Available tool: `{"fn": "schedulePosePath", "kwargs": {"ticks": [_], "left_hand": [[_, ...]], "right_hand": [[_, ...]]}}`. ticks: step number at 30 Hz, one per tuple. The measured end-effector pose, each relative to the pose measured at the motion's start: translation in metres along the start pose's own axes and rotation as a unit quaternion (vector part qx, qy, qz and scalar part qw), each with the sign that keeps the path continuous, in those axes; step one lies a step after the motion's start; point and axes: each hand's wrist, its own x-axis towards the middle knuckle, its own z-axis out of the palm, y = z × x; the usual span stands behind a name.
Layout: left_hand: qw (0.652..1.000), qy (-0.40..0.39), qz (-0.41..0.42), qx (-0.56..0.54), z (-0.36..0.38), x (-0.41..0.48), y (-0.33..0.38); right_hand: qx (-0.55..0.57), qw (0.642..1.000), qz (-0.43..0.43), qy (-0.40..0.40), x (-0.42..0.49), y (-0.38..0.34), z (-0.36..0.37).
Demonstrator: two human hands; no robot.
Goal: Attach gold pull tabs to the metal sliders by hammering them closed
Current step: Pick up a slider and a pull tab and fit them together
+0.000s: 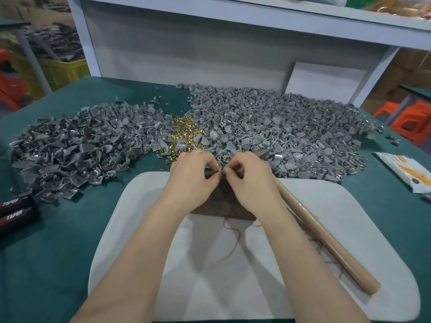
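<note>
Head view, sole view available. The left hand (193, 177) and right hand (253, 180) meet over the far edge of a dark block (221, 203), which sits on a white pad (233, 280) on the green worktop (46, 252). Each grip is closed in a thumb-and-forefinger pinch, tips together, on a small piece. The piece itself is hidden by the fingertips, so whether tab and slider are already joined cannot be told. Judged step: seating a tab on a slider before hammering. To do it well, the tab loop should be fully hooked and the slider laid flat on the block, with the fingers clear of the strike point before the hammer is taken up. The stock of gold pull tabs (184, 134) lies at 12 o'clock from the hands, flanked by grey sliders in a left heap (77, 150) at 10 o'clock and a larger right heap (279, 127) at 1 o'clock. The hammer handle (326, 248) lies unheld just beside the right forearm, running toward 5 o'clock, within easy reach. Its head is largely hidden behind the right hand. Noted obstructions: loose sliders crowd the block's far edge and could slip under the work. Also present are two black "TAPER" items (16, 210) at 9 o'clock, a white packet (408, 173) at 3 o'clock and a white shelf unit (186, 50) behind the heaps.
</note>
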Motion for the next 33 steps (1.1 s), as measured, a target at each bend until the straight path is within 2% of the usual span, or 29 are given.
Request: {"fn": "schedulePosePath", "kwargs": {"ticks": [11, 24, 30, 33], "left_hand": [[1.0, 0.0, -0.002, -0.002, -0.0007, -0.0007, 0.0007], [1.0, -0.003, -0.003, 0.003, -0.0009, -0.0006, 0.0005], [1.0, -0.004, 0.001, 0.008, -0.0004, -0.0002, -0.0001], [1.0, -0.003, 0.003, 0.012, -0.0002, 0.0001, 0.0]], "right_hand": [[0.017, 0.998, 0.026, -0.046, 0.0057, 0.0066, -0.0044], [0.027, 0.998, 0.022, -0.05, 0.0029, 0.0059, -0.0051], [-0.004, 1.0, 0.0, -0.028, 0.0014, 0.0034, -0.0018], [0.009, 1.0, -0.012, 0.009, 0.0019, 0.0046, -0.0014]]}}
